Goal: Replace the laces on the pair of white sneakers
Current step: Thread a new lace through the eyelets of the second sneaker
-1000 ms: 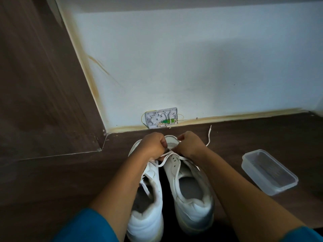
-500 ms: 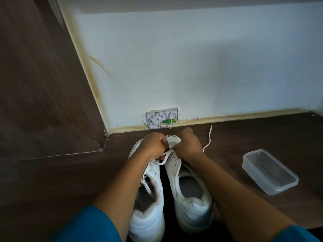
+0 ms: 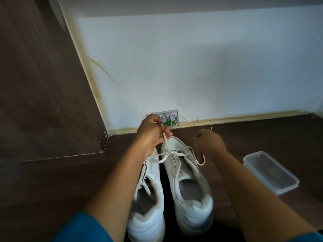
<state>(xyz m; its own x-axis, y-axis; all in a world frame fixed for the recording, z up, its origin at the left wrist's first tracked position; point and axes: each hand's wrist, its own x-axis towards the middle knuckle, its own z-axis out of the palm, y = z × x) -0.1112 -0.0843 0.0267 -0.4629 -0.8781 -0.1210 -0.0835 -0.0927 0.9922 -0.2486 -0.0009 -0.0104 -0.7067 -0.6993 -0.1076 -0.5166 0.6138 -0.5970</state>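
Observation:
Two white sneakers stand side by side on the dark floor, toes toward the wall: the left sneaker (image 3: 148, 203) and the right sneaker (image 3: 187, 186). A white lace (image 3: 176, 152) crosses the front eyelets of the right sneaker. My left hand (image 3: 150, 135) is raised above the toe and pinches one end of this lace. My right hand (image 3: 208, 143) is fisted to the right of the toe; the other lace end loops out below it. My left forearm hides part of the left sneaker.
A clear plastic container (image 3: 270, 172) sits on the floor to the right of the sneakers. A small white wall box with green parts (image 3: 168, 119) is at the base of the white wall. A dark wooden panel (image 3: 43, 84) stands at the left.
Both hands were together over the toe of the right sneaker. Now they have drawn apart, the left up toward the wall and the right outward, pulling the lace through.

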